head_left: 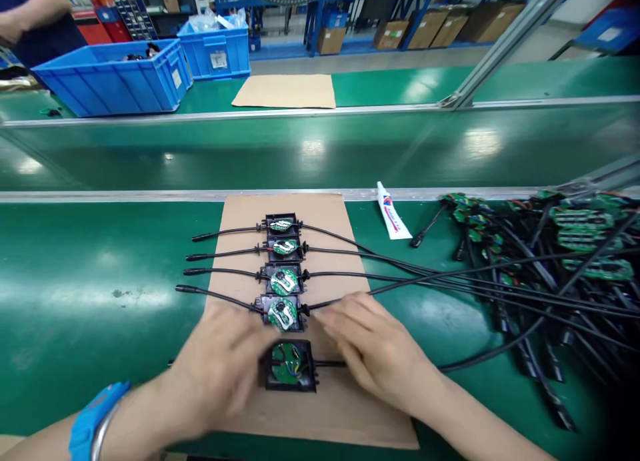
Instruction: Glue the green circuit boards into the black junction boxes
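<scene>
Several small black housings with round green circuit boards and black cables lie in a column on a brown cardboard sheet [320,414]. The nearest housing [289,366] sits between my hands. My left hand [225,364], blurred by motion, lies on the cardboard just left of it, with a blue wristband on that arm. My right hand [373,348] rests to the right, fingers stretched toward the second housing [283,312] and over its cable. Neither hand visibly grips anything.
A white glue tube [393,213] lies right of the cardboard. A tangled heap of cabled boards [560,261] fills the right side. Beyond runs a green conveyor belt [320,148], then blue crates [115,78], another cardboard sheet [287,91], and a person's arm [30,14].
</scene>
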Demonstrator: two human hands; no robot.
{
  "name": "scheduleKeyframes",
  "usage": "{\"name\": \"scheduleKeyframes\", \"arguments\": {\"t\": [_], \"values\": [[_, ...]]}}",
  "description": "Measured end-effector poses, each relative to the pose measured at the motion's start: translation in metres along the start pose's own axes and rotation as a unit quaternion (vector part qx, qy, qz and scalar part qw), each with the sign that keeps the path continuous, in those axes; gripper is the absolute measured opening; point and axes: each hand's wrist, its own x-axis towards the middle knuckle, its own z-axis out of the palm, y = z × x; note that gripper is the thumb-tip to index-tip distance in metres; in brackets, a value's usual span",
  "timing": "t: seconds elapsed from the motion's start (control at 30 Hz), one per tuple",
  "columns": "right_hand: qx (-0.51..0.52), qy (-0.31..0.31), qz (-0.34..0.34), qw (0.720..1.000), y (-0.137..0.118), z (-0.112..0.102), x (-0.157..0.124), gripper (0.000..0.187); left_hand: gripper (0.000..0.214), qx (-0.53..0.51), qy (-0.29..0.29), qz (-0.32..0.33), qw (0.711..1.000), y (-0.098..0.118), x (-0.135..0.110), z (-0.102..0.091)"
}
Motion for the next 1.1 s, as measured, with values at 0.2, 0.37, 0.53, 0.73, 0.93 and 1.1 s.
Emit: {"name": "scheduleKeyframes", "arguments": {"t": [0.2,0.37,0.53,0.73,0.93,1.1], "values": [[-0.028,0.046,-0.008,0.999,0.015,0.015,0.009,0.015,0.014,-0.004,-0.042,-0.089,0.995,-0.041,-0.001,-0.001],[0.06,0.036,-0.014,0.997,-0.001,-0.004,-0.008,0.025,0.02,-0.174,-0.073,-0.131,0.973,-0.025,-0.004,-0.018],[-0.016,-0.01,-0.004,1.0,-0.02,-0.017,-0.007,0.023,0.029,-0.198,-0.085,-0.212,0.953,-0.02,0.001,-0.023],[-0.117,-0.116,-0.031,0.986,-0.036,-0.011,0.004,0.032,0.029,-0.174,-0.095,-0.195,0.961,-0.02,0.009,-0.008],[-0.166,-0.196,-0.001,0.967,-0.037,-0.003,0.014,0.031,0.026,-0.109,-0.098,-0.139,0.979,-0.025,0.017,0.005],[-0.178,-0.178,0.029,0.967,-0.035,0.002,0.033,0.019,0.019,-0.073,-0.121,-0.13,0.981,-0.029,0.019,0.009]]}}
